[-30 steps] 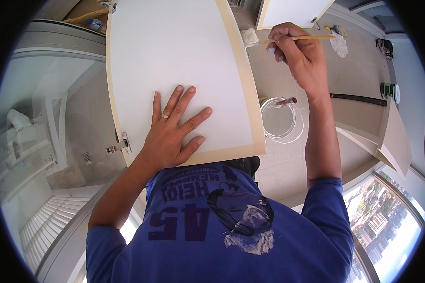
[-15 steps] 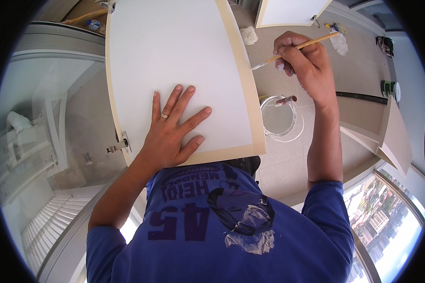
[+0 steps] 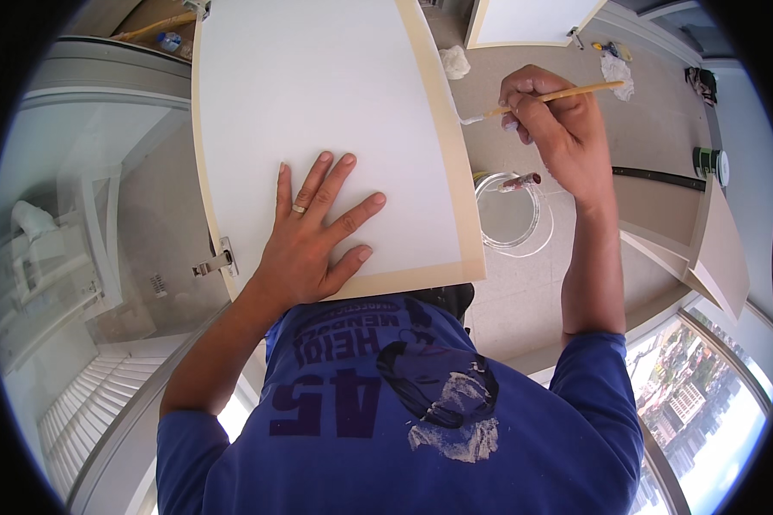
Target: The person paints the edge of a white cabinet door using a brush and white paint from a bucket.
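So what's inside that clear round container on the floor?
The clear container holds white paint and a stick-like tool with a reddish tip across its rim. Its lower left edge is hidden behind the white panel.

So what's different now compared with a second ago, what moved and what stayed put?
The right hand swung the thin paintbrush from pointing up and right so its white tip now points left, close to the beige edge of the white cabinet door. It kept its grip throughout. The left hand stayed flat on the door; the clear container did not move.
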`<state>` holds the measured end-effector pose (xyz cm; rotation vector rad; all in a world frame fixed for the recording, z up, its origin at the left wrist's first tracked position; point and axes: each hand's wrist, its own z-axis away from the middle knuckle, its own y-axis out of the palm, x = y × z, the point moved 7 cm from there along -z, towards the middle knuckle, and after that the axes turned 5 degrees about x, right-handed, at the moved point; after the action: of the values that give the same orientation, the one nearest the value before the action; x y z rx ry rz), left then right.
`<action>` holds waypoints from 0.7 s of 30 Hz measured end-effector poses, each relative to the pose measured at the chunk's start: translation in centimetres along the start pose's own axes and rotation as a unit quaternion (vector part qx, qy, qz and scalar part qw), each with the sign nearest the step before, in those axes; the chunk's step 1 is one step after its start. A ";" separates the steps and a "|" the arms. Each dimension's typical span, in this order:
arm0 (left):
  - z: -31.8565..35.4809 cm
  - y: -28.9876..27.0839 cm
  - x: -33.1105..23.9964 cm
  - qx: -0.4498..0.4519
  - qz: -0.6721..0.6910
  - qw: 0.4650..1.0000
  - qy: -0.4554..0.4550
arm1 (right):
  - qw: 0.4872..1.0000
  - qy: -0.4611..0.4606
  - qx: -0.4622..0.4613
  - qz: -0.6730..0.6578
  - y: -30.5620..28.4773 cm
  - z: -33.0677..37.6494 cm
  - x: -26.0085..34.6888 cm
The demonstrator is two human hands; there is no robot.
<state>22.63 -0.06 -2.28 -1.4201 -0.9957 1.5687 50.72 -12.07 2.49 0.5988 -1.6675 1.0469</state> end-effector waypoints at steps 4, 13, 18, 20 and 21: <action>0.1 0.0 0.0 0.000 -0.001 1.000 -0.002 | 1.000 0.017 0.007 -0.016 -0.3 0.2 1.1; -0.1 0.0 0.0 0.006 0.002 1.000 -0.004 | 0.999 0.005 -0.021 0.048 0.0 -1.1 0.9; -0.1 0.0 0.0 0.007 0.000 1.000 -0.004 | 0.997 -0.048 -0.026 0.046 0.4 -0.8 1.3; -0.1 0.0 0.0 0.009 0.003 1.000 -0.007 | 0.996 -0.023 -0.003 0.081 0.4 -0.4 1.2; 0.0 -0.1 0.0 0.011 0.004 1.000 -0.008 | 0.995 -0.010 0.009 0.098 0.5 -0.3 1.1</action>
<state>22.68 -0.06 -2.22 -1.4003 -0.9812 1.5949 50.08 -11.50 3.42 0.4651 -1.7637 1.2011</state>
